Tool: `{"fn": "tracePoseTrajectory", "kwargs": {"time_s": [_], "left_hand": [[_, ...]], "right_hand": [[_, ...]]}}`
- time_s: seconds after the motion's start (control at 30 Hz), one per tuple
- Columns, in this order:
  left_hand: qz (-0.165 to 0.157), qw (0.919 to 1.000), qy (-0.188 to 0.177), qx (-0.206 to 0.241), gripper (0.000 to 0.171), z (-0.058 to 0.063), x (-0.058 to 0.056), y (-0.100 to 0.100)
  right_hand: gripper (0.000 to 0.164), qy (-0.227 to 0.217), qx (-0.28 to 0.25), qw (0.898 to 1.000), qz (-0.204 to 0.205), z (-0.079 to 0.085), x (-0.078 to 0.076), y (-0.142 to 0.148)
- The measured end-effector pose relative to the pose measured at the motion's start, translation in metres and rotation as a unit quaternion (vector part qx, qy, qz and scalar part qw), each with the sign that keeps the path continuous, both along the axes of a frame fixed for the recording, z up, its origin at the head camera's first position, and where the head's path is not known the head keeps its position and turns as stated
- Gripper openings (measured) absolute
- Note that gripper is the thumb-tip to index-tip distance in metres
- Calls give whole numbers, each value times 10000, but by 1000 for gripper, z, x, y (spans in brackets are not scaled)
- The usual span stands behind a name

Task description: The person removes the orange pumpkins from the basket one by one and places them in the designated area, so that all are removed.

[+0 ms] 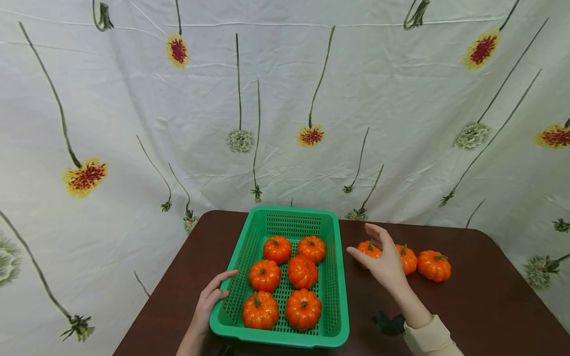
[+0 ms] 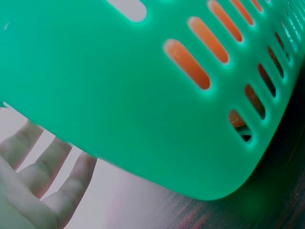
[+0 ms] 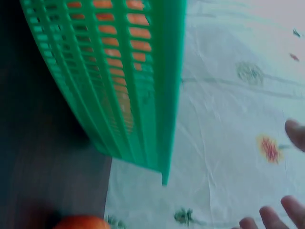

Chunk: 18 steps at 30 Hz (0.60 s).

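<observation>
A green plastic basket [image 1: 345, 316] with slotted walls holds several small orange pumpkins [image 1: 304, 309]. At its left side, my left hand [image 1: 207, 301] touches the rim with extended fingers; in the left wrist view the fingertips pass out of sight behind the basket wall [image 2: 119, 95]. My right hand [image 1: 385, 262] is raised to the right of the basket, thumb and fingers spread apart with nothing held. Behind it stand three more pumpkins: one [image 1: 369, 249] seen between thumb and fingers, another [image 1: 406, 259] partly covered by the hand, and a third [image 1: 434, 266] farther right.
Everything stands on a dark brown table [image 1: 490, 296]. A white cloth [image 1: 285, 99] printed with flowers hangs behind it. Below the right wrist, a small dark object [image 1: 387, 324] shows; its kind cannot be made out.
</observation>
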<state>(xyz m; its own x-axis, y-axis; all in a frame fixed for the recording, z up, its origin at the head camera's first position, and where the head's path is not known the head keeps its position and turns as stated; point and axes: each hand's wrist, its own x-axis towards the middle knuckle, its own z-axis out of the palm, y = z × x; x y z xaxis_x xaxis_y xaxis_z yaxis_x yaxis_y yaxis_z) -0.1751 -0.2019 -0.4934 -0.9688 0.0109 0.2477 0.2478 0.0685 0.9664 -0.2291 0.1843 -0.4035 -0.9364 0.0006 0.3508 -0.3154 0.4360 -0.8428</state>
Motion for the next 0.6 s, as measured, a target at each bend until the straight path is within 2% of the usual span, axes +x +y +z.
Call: {"fn": "tracePoseTrajectory", "kwargs": {"time_s": [0.27,0.43,0.6], "left_hand": [[15,9999,85,-77,44,1,0,0],[-73,9999,22,118,43,1,1,0],[-86,9997,-56,206,43,1,1,0]], "right_hand": [[70,80,278,9944,1012,-5,8,-26],[71,-95,334,9863,1612,-9,10,-35],[70,-70,502,9759,2122,-12,9,-41]]}}
